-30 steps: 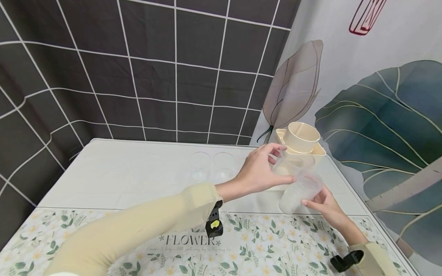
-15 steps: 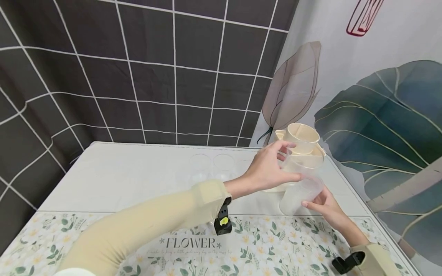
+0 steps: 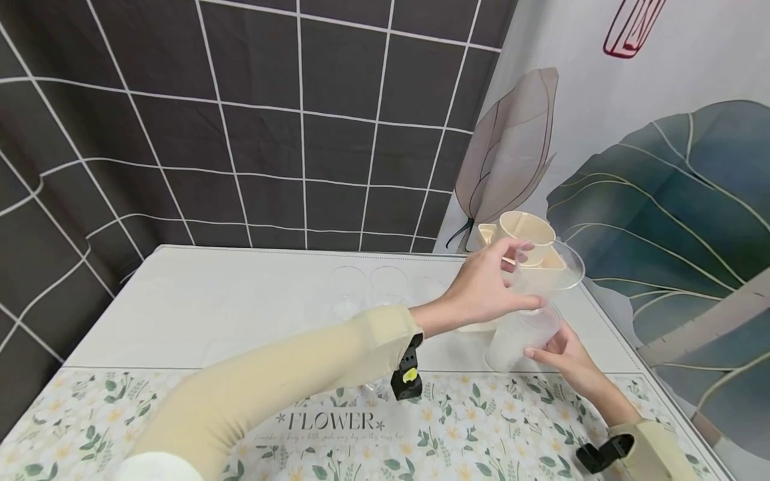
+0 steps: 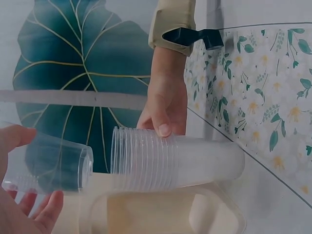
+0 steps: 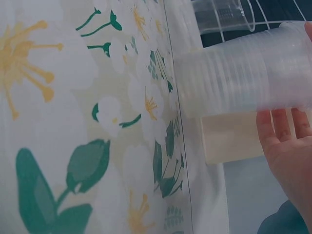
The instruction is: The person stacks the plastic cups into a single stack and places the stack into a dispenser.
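My left hand (image 3: 487,287) holds a single clear plastic cup (image 4: 58,163) between thumb and fingers, just above the stack. That cup is tilted, its base toward the stack's top rims in the left wrist view. My right hand (image 3: 568,361) grips a tall stack of nested clear plastic cups (image 3: 517,341), leaning a little to the right. Several ribbed rims show along the stack (image 4: 146,158) in the left wrist view. Fingers of the right hand (image 5: 292,141) lie against its side in the right wrist view.
Behind the cups stands a cream plastic holder (image 3: 526,234) with a round cylinder on top. Several clear cups (image 3: 388,287) stand on the white table (image 3: 240,294), left of the hands. A floral mat (image 3: 457,427) covers the near side. Curtains hang behind.
My left hand has moved right with the single cup, whose rim now tips to the upper right, over the stack. The right hand and stack stay almost in place.
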`<action>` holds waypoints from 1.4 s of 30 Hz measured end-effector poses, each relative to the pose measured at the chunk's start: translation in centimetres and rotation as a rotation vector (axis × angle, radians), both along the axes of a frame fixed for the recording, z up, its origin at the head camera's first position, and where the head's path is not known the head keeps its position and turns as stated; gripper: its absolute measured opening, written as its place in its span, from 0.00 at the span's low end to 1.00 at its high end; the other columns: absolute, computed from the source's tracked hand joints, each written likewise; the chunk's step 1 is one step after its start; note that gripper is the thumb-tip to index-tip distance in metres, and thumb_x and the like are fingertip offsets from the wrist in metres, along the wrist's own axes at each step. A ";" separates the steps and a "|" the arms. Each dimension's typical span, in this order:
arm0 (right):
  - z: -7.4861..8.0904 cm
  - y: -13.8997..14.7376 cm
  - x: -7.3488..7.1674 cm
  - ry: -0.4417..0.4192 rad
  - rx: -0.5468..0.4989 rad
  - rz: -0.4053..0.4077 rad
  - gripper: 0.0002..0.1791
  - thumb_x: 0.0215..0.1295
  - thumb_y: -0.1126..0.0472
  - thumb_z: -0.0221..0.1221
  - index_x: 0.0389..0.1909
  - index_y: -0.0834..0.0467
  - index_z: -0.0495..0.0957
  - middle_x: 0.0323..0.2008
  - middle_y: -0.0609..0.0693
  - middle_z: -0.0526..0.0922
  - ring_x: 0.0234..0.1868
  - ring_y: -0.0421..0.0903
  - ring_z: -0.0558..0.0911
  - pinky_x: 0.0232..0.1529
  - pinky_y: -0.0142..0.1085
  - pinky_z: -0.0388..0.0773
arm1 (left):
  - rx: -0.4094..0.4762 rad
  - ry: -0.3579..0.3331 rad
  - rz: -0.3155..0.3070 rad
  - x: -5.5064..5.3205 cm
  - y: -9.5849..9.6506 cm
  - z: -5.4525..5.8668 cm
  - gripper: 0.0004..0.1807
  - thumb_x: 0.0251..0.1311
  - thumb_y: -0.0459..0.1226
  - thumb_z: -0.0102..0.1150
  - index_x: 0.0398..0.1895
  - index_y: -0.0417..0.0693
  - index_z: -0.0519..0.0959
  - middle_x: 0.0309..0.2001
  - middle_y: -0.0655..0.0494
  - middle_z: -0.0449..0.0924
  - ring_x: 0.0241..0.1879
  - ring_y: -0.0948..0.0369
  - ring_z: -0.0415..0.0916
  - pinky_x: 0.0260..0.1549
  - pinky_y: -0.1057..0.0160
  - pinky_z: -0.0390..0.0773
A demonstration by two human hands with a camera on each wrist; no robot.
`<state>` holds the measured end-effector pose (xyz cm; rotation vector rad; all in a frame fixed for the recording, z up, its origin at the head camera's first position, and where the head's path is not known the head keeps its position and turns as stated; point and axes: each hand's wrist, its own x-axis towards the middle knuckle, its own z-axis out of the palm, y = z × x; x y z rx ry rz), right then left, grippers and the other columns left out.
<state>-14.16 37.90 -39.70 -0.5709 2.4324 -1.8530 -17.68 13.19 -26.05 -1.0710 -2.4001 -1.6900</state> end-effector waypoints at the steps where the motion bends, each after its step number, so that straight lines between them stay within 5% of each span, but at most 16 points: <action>1: 0.0 0.0 0.0 -0.001 -0.001 -0.001 0.42 0.62 0.77 0.53 0.72 0.47 0.51 0.60 0.31 0.67 0.56 0.24 0.74 0.50 0.19 0.75 | -0.003 0.001 -0.001 -0.1 0.1 0.0 0.37 0.46 0.37 0.73 0.63 0.48 0.69 0.57 0.50 0.76 0.48 0.63 0.77 0.41 0.84 0.74; 10: 0.1 -0.2 -0.2 -0.003 -0.004 -0.004 0.42 0.62 0.77 0.53 0.72 0.46 0.51 0.59 0.31 0.68 0.56 0.25 0.74 0.50 0.20 0.75 | 0.002 -0.030 -0.012 -0.5 1.0 -0.4 0.37 0.46 0.36 0.73 0.63 0.48 0.68 0.58 0.51 0.76 0.49 0.63 0.77 0.42 0.84 0.74; 21: 0.1 -0.2 -0.4 0.001 -0.009 0.004 0.41 0.62 0.77 0.53 0.71 0.46 0.52 0.59 0.33 0.68 0.56 0.26 0.74 0.50 0.20 0.76 | -0.070 -0.071 0.048 -0.8 1.9 -1.3 0.37 0.46 0.39 0.74 0.62 0.53 0.70 0.55 0.57 0.78 0.47 0.66 0.78 0.41 0.82 0.73; 42: 0.1 -0.1 0.1 0.000 0.017 -0.021 0.39 0.62 0.77 0.54 0.69 0.47 0.53 0.61 0.31 0.65 0.57 0.23 0.71 0.49 0.20 0.76 | -0.184 -0.045 0.066 -0.6 3.1 -3.1 0.36 0.44 0.41 0.74 0.61 0.53 0.72 0.51 0.58 0.80 0.46 0.68 0.78 0.40 0.81 0.72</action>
